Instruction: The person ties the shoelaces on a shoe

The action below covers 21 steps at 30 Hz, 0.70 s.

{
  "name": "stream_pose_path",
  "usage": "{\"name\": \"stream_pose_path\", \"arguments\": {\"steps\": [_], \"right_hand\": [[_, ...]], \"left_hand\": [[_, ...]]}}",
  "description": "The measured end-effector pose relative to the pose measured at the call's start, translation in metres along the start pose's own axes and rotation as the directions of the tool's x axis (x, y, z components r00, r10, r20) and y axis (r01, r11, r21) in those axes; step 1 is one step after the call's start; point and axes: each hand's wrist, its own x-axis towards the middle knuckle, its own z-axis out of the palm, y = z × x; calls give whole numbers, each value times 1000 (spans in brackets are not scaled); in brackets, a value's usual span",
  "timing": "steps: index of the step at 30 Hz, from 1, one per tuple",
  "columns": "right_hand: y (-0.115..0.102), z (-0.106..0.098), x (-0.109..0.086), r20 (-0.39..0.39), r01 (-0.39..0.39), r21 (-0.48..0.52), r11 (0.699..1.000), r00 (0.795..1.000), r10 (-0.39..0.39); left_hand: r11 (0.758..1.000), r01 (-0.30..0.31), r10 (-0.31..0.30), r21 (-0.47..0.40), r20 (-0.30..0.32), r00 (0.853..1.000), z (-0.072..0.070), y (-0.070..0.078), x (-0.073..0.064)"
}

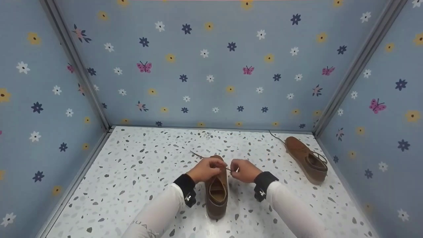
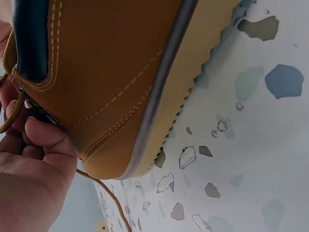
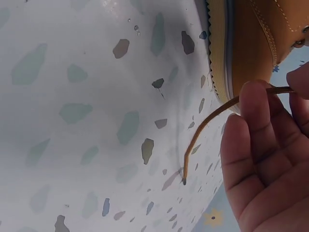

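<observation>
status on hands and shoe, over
Right hand pinches lace; left hand at front of shoe, hold unclear. Shoe upright, toe pointing away. Other shoe off right, out of the way.

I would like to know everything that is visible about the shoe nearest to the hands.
This brown shoe looks leather, with paler stitching, a dark collar and a cream, ridged sole. It stands upright on the speckled surface, toe toward the patterned wall. The left hand pinches at its lacing; the right hand pinches one lace end, whose tip hangs free.
</observation>
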Motion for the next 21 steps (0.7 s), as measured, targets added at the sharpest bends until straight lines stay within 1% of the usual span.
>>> {"name": "stream_pose_path", "arguments": {"steps": [7,9,14,19,21], "right_hand": [[0,-4,-4,-2,3,20,1000,1000,-3],[0,-5,-4,0,1,29,1000,1000,-1],[0,-9,-6,4,-10,31,999,1000,10],[3,-17,-8,34,-42,59,997,999,40],[4,-21,-9,36,-46,49,998,998,45]], "left_hand": [[999,52,-52,-14,-16,999,0,0,-1],[999,50,-51,-21,-25,998,-1,0,-1],[999,23,-24,-28,-43,999,-3,2,0],[1000,15,-16,-6,-38,999,-6,3,1],[1000,14,-14,2,-28,1000,-7,3,2]]}}
